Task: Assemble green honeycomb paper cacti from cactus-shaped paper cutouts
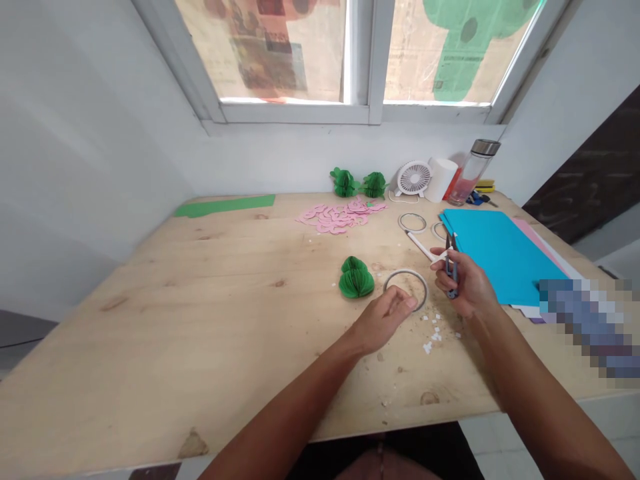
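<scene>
My left hand (387, 315) is closed at the near side of a thin roll of tape (427, 288), with thumb and fingers pinched on its rim. In my right hand (467, 280) is a pair of small scissors (451, 268) with dark blades pointing away from me. A small white strip (441, 256) shows by the right fingertips; I cannot tell whether it is held. Just left of the tape roll sits a green folded-paper ornament (356, 279). Tiny white scraps (434, 337) lie scattered between my hands. A white pen (419, 245) lies just beyond them.
Pink paper cut-outs (340, 215) lie at the back, before two green paper ornaments (344, 183). A white fan (414, 179) and a glass bottle (473, 175) stand back right. Blue sheets (500, 253) cover the right side. Another tape roll (412, 215) lies near the fan.
</scene>
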A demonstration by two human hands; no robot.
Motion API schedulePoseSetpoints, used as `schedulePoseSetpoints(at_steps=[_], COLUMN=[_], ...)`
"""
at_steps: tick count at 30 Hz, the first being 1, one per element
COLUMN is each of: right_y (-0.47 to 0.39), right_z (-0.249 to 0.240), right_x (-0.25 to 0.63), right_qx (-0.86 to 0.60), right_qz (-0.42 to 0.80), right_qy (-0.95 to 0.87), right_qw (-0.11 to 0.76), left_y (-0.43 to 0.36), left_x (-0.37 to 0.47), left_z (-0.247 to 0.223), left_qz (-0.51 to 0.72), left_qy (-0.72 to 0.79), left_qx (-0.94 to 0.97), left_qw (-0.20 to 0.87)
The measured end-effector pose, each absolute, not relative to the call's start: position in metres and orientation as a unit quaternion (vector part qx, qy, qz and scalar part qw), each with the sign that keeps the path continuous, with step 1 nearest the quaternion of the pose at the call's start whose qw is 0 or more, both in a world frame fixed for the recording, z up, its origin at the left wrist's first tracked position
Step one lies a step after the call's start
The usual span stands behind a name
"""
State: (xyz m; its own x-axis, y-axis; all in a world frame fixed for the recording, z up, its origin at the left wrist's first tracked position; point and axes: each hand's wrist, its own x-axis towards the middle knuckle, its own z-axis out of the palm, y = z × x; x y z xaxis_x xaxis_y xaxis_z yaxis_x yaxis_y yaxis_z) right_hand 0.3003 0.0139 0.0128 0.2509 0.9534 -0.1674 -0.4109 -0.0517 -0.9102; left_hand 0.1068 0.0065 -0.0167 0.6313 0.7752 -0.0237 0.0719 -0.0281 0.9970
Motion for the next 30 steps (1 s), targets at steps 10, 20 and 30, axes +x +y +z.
schedulePoseSetpoints(at_steps=[10,20,30], right_y=[0.014,0.013,0.019], right_z=[0.015,0.028,0.011], right_x=[0.313,0.322,0.319], right_qx=[-0.471,-0.477,-0.592], right_qz=[0.523,0.484,0.362], right_qy=[-0.254,-0.263,-0.361], right_qw=[0.664,0.685,0.623], left_y=[-0.001,0.003,0.013], left_x=[0.111,0.131,0.142], left_z=[0.002,0.006,0.004], left_qz=[0.235,0.182,0.2], left_qy=[0.34,0.339,0.343], left_qx=[0.749,0.816,0.798], left_qw=[0.517,0.431,0.454])
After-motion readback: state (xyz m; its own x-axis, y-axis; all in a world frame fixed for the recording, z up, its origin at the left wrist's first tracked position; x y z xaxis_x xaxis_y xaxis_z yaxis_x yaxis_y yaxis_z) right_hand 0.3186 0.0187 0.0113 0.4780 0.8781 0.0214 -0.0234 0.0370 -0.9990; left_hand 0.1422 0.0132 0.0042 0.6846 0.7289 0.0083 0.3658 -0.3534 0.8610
